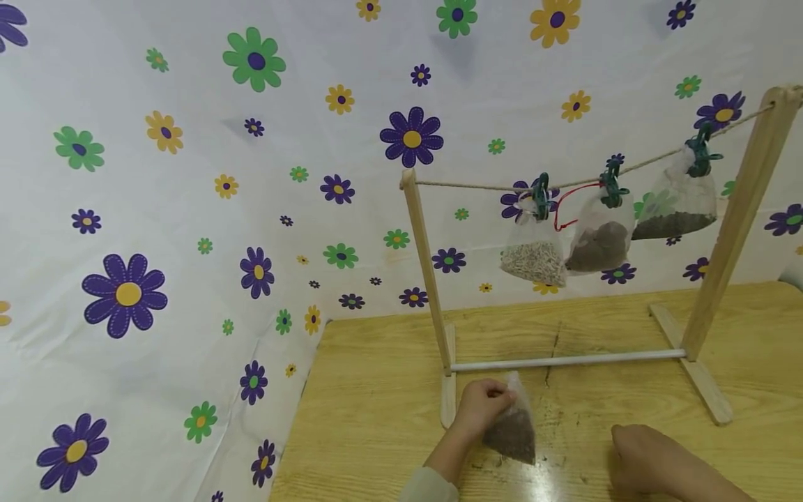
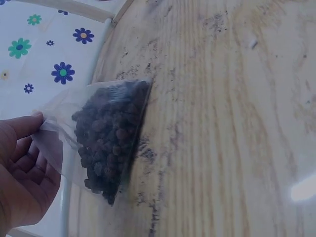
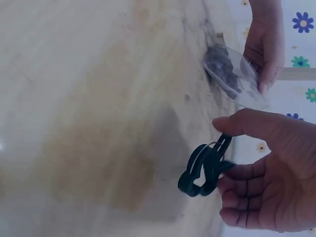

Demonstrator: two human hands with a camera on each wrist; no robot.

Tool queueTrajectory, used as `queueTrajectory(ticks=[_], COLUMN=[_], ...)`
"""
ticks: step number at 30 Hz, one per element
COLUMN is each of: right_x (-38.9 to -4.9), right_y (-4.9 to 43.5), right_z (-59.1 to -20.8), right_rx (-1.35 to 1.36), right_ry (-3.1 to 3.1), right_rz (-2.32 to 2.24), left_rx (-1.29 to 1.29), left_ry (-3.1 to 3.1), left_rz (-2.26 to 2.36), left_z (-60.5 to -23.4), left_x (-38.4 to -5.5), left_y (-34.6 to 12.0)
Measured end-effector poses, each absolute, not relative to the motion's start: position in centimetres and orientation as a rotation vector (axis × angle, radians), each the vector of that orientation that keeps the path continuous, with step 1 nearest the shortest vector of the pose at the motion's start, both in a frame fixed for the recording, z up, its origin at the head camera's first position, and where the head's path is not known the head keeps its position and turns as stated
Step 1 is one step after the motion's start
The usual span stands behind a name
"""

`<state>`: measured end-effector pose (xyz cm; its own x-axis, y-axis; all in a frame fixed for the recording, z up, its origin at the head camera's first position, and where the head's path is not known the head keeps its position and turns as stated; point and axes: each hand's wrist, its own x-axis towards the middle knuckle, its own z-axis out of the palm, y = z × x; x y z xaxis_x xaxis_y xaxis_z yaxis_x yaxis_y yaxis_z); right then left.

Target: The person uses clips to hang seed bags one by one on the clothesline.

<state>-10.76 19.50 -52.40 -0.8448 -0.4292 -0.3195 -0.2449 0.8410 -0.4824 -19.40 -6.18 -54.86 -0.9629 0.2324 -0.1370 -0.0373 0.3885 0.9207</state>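
My left hand (image 1: 482, 406) pinches the top of a clear plastic bag (image 1: 513, 431) between thumb and fingers. Dark, round, dried pieces (image 2: 111, 133) fill the bag's lower part, which is close over the table in the left wrist view. To the right, my right hand (image 1: 646, 457) is low over the table, its back toward the head camera. In the right wrist view its thumb and fingers pinch the handles of a dark green clothespin (image 3: 205, 168). That clothespin is hidden by the hand in the head view.
Behind the hands stands a wooden frame (image 1: 730, 244) with a rope (image 1: 467, 185) strung across. Three clear bags hang from it by green clips: pale seeds (image 1: 533, 263), brown contents (image 1: 601, 245) and dark bits (image 1: 674, 223). A white bar (image 1: 602, 359) joins the feet. Flowered cloth (image 1: 188, 293) covers the wall.
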Motion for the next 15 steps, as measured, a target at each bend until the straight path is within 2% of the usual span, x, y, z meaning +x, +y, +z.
queueTrajectory(ticks=[1, 2, 8, 15], right_x=[-11.1, -11.6, -13.9, -15.7], right_y=[19.6, 19.7, 20.0, 19.9], right_z=[-52.0, -51.6, -49.0, -45.8], right_rx=[-0.435, -0.490, -0.792, -0.970], right_ry=[2.587, 2.599, 2.767, 2.904], right_rz=[-0.768, -0.761, -0.579, -0.472], left_rx=[0.184, 0.205, 0.260, 0.279], left_ry=[2.407, 2.414, 2.398, 2.356], left_rz=[1.589, 1.579, 1.572, 1.598], left_z=[-54.7, -54.5, -53.4, -52.1], left_x=[-19.3, -19.3, -18.9, -18.8], left_y=[-6.2, -6.1, -6.1, -6.4])
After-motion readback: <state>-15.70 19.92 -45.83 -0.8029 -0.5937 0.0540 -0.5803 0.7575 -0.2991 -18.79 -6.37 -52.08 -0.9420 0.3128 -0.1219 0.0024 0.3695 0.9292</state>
